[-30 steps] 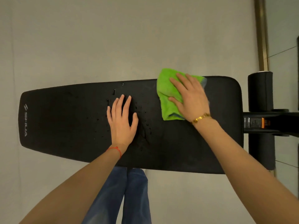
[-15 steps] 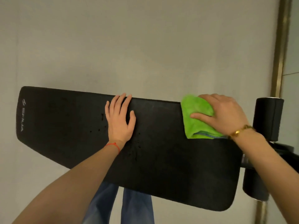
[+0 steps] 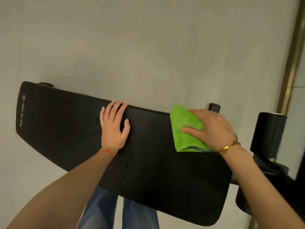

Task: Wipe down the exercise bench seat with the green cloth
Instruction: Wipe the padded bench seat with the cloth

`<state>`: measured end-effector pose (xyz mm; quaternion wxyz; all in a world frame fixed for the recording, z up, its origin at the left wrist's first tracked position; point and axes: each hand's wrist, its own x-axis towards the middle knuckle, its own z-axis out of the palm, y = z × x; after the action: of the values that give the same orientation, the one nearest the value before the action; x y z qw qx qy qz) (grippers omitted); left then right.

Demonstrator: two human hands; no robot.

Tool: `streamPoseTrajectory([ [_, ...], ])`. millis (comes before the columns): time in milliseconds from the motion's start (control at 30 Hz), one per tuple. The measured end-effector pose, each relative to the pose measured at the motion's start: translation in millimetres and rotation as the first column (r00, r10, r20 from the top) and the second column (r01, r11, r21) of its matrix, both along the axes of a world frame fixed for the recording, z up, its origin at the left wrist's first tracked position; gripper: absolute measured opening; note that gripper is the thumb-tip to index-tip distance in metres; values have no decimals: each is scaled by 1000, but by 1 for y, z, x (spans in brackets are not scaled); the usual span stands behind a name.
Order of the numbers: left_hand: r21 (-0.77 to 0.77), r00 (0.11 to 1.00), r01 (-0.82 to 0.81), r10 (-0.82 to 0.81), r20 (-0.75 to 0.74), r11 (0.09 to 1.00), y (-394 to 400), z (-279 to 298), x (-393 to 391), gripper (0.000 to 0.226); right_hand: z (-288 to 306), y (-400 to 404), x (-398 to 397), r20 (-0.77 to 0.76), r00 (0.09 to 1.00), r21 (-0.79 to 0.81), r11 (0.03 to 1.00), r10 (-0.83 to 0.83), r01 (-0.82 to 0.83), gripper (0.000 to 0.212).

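Head view: the right hand [image 3: 212, 129] is laid over the cloth [image 3: 184, 128], its thumb stretched across the green fabric and its fingers curled over the cloth's far side at the back edge of the seat [image 3: 165, 171], so the cloth is held and pressed against the pad. A gold bracelet [image 3: 229, 147] is worn on that wrist. The cloth is bunched and folded, with a strip of blue shown along its lower edge, and it is placed on the right part of the seat, at the far rim. The left hand [image 3: 113, 128] is spread flat on the middle of the seat, fingers straight and together, the fingertips brought up to the far edge, the thumb set apart; nothing is grasped by it. A red string [image 3: 106, 152] is tied round the left wrist. Small dark specks are scattered on the pad around and below the left hand. A white logo [image 3: 22, 111] is printed at the seat's left end. A black roller [image 3: 269, 136] is mounted just beyond the right end. Blue jeans [image 3: 115, 210] are seen under the near edge, and a grey floor [image 3: 132, 47] is spread beyond the seat, bordered at the right by a brass strip [image 3: 292, 60].
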<state>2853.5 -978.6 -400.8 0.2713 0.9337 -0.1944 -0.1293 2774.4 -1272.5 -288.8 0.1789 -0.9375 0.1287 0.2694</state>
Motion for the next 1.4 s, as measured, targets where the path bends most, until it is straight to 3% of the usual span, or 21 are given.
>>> streamPoseTrajectory([
  [100,6,1000,0,0,3,1000,-1,1,-1,51,-4,6,19,-80,997,-45,999,10,-13,73],
  [233,10,1000,4,-4,6,1000,-1,0,-1,51,-23,37,51,-138,988,45,997,69,-63,67],
  [500,10,1000,1,-1,-5,1000,0,1,-2,51,27,-32,-29,-52,973,-9,975,-223,223,73],
  [633,10,1000,1,-1,-4,1000,-1,0,-1,51,12,-8,1,-97,987,-92,988,-131,122,72],
  [767,-7,1000,2,-2,10,1000,1,-2,-1,51,-19,47,47,-116,993,-45,999,13,-19,71],
  [900,-16,1000,5,-5,0,1000,3,-2,0,51,-7,35,33,-90,996,42,999,-15,19,74],
  [1067,-16,999,18,-19,-31,1000,5,-2,2,51,10,7,15,-105,989,-63,994,-101,94,85],
  [1333,-104,998,29,-34,-46,994,11,-6,3,53,-42,113,101,-152,985,1,996,87,-88,71],
  [1400,-126,999,20,-26,-45,992,20,-6,5,55,-46,123,106,-125,990,42,997,71,-67,71],
])
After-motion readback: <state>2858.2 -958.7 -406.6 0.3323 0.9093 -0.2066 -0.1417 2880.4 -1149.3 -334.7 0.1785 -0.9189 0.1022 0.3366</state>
